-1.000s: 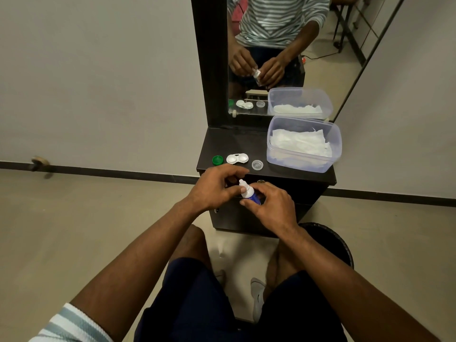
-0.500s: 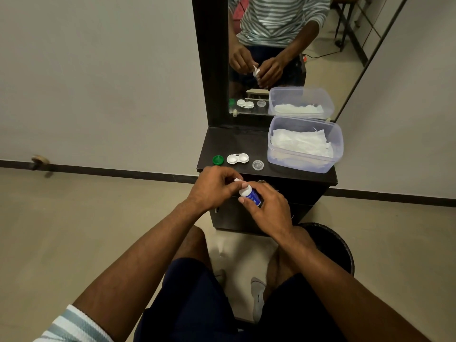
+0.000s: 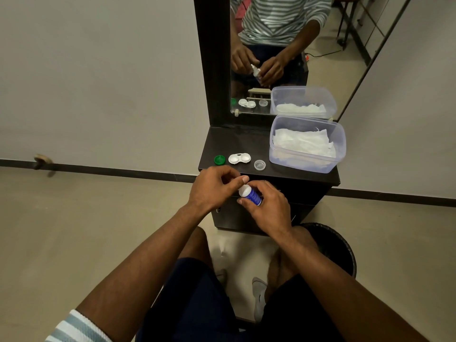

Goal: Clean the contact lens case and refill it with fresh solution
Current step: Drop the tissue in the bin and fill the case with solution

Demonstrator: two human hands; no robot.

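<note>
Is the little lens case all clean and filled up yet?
Not yet. Done: the white two-cup contact lens case lies open on the dark wooden stand, its green cap and clear cap set beside it. In hand: the right hand holds the small blue-labelled solution bottle; the left hand works its top. Left: filling the cups and capping.

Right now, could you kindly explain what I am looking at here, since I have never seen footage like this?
There is no machine: a person wears a camera on the head, looking down at their own two hands. The right hand holds a small blue bottle by its body; the left hand has its fingers at the bottle's white top. Ahead stands a dark cabinet with a mirror, which reflects the same person. On the cabinet lie a green cap, an open white lens case, a clear cap and a plastic tub of tissues. A black bin stands on the floor.
</note>
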